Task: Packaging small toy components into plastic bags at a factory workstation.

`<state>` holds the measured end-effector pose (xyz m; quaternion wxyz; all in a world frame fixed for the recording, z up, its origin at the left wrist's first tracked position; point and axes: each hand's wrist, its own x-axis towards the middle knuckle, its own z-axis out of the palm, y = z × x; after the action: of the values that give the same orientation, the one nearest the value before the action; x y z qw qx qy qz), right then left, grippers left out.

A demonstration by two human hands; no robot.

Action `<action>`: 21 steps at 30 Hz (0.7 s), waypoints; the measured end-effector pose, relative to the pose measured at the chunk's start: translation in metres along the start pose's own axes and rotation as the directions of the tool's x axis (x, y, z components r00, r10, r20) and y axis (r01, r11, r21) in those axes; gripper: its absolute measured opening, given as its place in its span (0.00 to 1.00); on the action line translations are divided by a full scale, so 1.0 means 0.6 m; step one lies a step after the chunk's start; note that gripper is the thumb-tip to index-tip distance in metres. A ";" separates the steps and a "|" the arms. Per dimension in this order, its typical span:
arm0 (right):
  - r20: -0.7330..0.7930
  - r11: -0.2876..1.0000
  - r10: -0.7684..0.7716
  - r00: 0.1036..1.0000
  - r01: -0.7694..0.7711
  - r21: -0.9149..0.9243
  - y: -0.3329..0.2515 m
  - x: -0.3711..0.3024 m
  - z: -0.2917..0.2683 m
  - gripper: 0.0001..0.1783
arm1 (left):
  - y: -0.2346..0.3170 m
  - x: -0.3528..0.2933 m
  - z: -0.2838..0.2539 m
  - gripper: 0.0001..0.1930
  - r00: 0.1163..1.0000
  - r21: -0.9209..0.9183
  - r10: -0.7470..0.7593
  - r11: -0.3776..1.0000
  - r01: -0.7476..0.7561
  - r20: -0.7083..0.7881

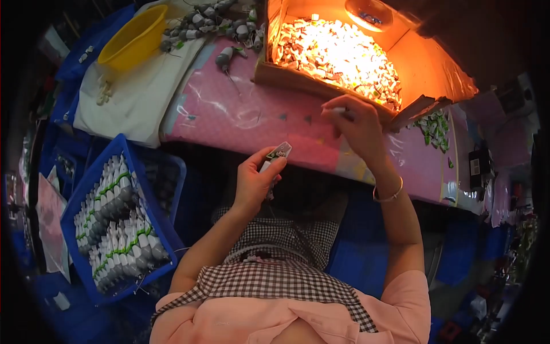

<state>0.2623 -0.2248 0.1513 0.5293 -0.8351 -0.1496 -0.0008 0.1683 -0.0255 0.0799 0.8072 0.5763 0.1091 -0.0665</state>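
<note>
In front of me, just off the table's near edge, my left hand (258,179) is closed round a small white-and-grey part (279,150). Its flat, angled end points up past my thumb and shows small dark and green spots. My fingers hide most of its lower body. Over the pink table, before the lit cardboard box, my right hand (360,127) pinches a small white piece (339,109); its exact kind is not clear. Inside the cardboard box (326,86) lies a heap of small white and green pieces (338,54) under a bright lamp (369,14).
A blue crate (123,143) at my left holds rows of grey-and-white parts with green bands. Similar parts (229,26) lie piled at the back beside a yellow basin (134,40). Green-and-white pieces (435,129) lie right of the box. The pink-covered table (229,109) spans the front.
</note>
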 end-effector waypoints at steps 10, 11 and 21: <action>0.278 0.873 0.291 0.916 -0.373 0.316 0.027 -0.177 0.016 0.10 | -0.056 -0.070 0.033 0.15 0.982 0.377 0.078 0.915 -0.140 0.175; 0.297 0.879 0.287 0.911 -0.374 0.297 0.027 -0.184 0.014 0.10 | -0.060 -0.075 0.038 0.15 0.978 0.394 0.078 0.907 -0.150 0.193; 0.009 0.990 0.089 0.996 -0.090 0.105 0.069 -0.234 0.009 0.09 | -0.069 -0.095 0.082 0.14 0.937 0.433 0.192 0.847 -0.309 0.292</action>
<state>0.1375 -0.2714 0.0898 0.5716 -0.8120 -0.1131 0.0327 0.1086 -0.0864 0.0718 0.6512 0.7523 -0.0845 -0.0531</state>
